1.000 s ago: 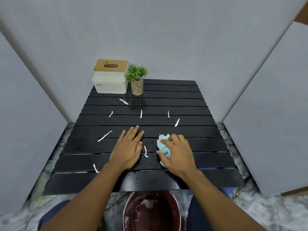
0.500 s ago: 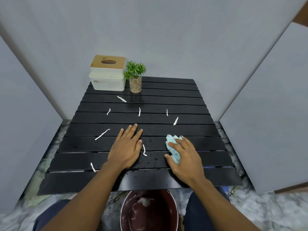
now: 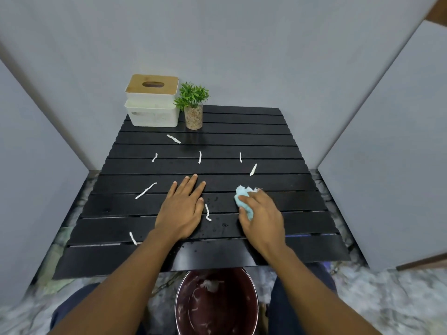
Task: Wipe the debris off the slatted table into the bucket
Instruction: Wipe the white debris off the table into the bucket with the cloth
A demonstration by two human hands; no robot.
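The black slatted table (image 3: 290,146) carries several thin white debris strips; one (image 3: 207,212) lies between my hands, another (image 3: 145,190) to the left, one (image 3: 132,238) near the front left, more (image 3: 253,169) further back. My left hand (image 3: 182,207) rests flat on the slats, fingers together and extended. My right hand (image 3: 262,213) presses a crumpled light-blue cloth (image 3: 243,200) onto the table right of centre. A dark red bucket (image 3: 183,317) stands on the floor below the table's front edge, with a few white scraps inside.
A white tissue box with a wooden lid (image 3: 152,100) and a small green plant in a glass pot (image 3: 193,106) stand at the back left. Grey panels close in left, right and behind. My knees flank the bucket on a marbled floor.
My right hand slid the cloth to the right over the last second, and now it sits a little further back on the slats. The left hand stayed flat in place.
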